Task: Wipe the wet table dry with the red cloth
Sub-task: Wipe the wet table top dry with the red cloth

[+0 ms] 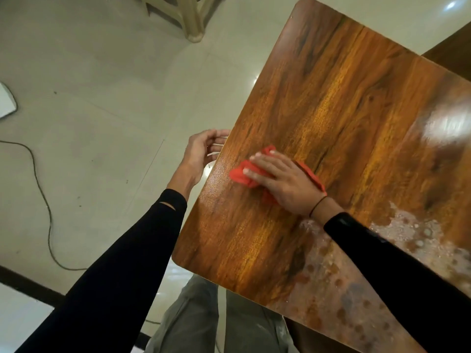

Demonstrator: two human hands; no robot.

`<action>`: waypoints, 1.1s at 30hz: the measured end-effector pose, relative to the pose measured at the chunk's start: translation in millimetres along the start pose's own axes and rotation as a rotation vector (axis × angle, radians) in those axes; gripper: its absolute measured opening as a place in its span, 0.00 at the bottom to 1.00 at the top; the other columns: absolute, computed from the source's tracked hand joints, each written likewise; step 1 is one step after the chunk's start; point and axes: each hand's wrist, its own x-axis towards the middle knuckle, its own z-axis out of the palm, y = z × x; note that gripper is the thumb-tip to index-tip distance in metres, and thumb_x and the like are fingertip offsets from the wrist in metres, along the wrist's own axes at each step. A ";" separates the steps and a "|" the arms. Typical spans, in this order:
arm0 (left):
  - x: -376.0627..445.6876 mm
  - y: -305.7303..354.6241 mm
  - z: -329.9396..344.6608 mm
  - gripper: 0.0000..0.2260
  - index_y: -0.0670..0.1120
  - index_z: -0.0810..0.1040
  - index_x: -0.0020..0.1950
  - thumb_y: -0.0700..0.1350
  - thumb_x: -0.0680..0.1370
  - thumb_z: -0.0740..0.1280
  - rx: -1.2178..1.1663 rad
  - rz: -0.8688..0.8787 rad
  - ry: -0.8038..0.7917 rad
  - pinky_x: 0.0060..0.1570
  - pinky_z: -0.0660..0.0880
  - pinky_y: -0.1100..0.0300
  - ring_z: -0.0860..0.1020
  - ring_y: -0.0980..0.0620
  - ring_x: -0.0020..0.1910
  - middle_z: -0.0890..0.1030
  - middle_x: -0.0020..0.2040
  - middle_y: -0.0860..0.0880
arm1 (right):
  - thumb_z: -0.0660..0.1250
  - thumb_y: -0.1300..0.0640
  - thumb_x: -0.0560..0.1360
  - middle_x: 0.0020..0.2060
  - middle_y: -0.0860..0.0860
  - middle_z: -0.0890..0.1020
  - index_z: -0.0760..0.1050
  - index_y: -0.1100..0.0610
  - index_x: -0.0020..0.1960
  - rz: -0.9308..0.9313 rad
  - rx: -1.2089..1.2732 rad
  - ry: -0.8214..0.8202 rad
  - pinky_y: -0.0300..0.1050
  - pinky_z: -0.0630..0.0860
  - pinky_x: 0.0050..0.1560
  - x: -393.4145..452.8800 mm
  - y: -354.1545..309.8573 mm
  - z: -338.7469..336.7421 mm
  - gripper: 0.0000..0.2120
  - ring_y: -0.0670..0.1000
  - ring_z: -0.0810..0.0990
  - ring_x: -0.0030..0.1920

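Observation:
The wooden table (331,103) fills the right half of the head view. A crumpled red cloth (240,175) lies near its left edge. My right hand (283,182) presses flat on the cloth with straight fingers. My left hand (201,151) hovers beside the table's left edge, fingers relaxed and holding nothing; its fingertips reach toward the edge. Water drops and a wet film (407,233) cover the table's near right part, partly under my right sleeve.
A thin cable (40,189) runs across the pale tiled floor on the left. A cream plastic stool (188,16) stands at the top. Another wooden surface (451,59) sits behind the table at the right. My legs (204,319) are below the table's near edge.

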 end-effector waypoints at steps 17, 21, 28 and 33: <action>58.4 41.6 42.6 0.16 0.46 0.89 0.54 0.34 0.81 0.62 0.041 0.023 0.010 0.54 0.81 0.52 0.84 0.48 0.50 0.90 0.51 0.47 | 0.59 0.50 0.87 0.80 0.60 0.70 0.67 0.55 0.83 0.106 -0.103 0.010 0.63 0.59 0.84 69.1 34.8 -22.3 0.25 0.61 0.68 0.80; 61.2 44.8 42.4 0.14 0.46 0.89 0.57 0.39 0.83 0.63 0.084 -0.002 0.026 0.51 0.79 0.54 0.80 0.47 0.48 0.88 0.49 0.48 | 0.62 0.54 0.87 0.78 0.59 0.74 0.73 0.55 0.80 0.013 0.001 0.055 0.64 0.63 0.82 39.2 59.1 -25.6 0.22 0.62 0.71 0.79; 74.9 67.4 72.4 0.15 0.50 0.89 0.51 0.44 0.87 0.62 0.147 0.094 0.048 0.47 0.76 0.58 0.80 0.50 0.46 0.85 0.45 0.49 | 0.57 0.53 0.89 0.76 0.59 0.74 0.73 0.54 0.80 0.547 -0.068 0.257 0.62 0.60 0.83 71.9 125.4 -51.3 0.21 0.62 0.71 0.77; 82.1 76.2 85.3 0.16 0.46 0.85 0.47 0.41 0.88 0.60 0.172 0.132 -0.007 0.41 0.77 0.62 0.82 0.57 0.36 0.85 0.38 0.54 | 0.55 0.53 0.88 0.78 0.62 0.72 0.68 0.56 0.83 0.749 -0.107 0.297 0.64 0.59 0.83 130.0 113.6 -52.5 0.24 0.64 0.68 0.79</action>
